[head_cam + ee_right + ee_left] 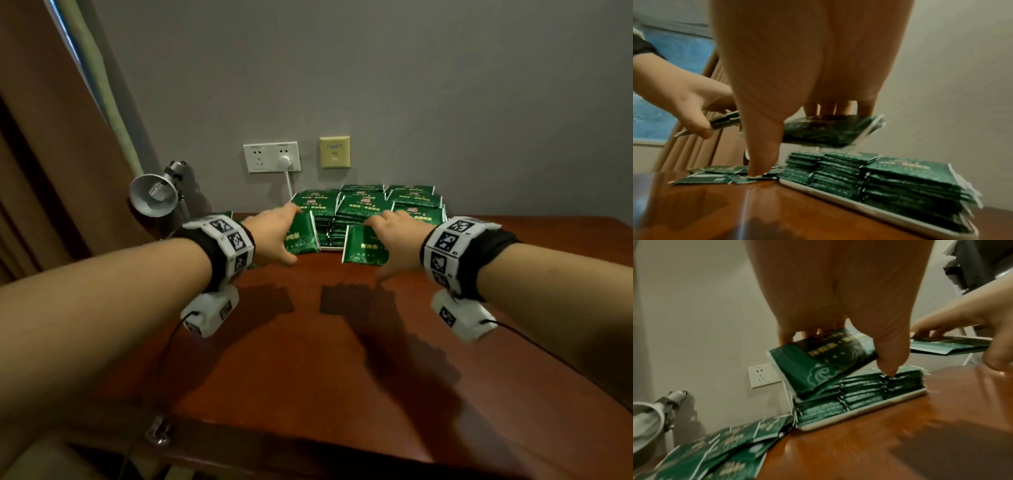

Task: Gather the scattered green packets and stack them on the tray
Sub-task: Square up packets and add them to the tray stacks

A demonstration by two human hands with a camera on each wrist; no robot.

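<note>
My left hand (274, 233) pinches one flat green foil packet (301, 236) with pale cloud print, thumb underneath and fingers on top. That packet is tilted, its near end dipping toward the bench (308, 342), long axis running roughly near to far. My right hand (394, 240) holds a second green foil packet (364, 246) the same way, thumb below and four fingers above; it lies close to level, its printed face up, long axis also near to far. So I have two packets in the air, one in each hand, both just in front of the white shallow rectangular tray (838, 198).

The tray sits at the far side of the reddish-brown wooden bench, against the grey wall (411, 85). Stacked green packets (363, 205) fill it in three columns across its near edge, with more rows behind; I cannot count the packets in each stack. A loose scatter of green packets (719, 451) lies flat on the bench left of the tray, overlapping and pointing different ways; their number is not clear.

A silver desk lamp (154, 195) stands at the far left. One white double socket (272, 157) with a plug and one beige wall plate (335, 152) sit on the wall.
</note>
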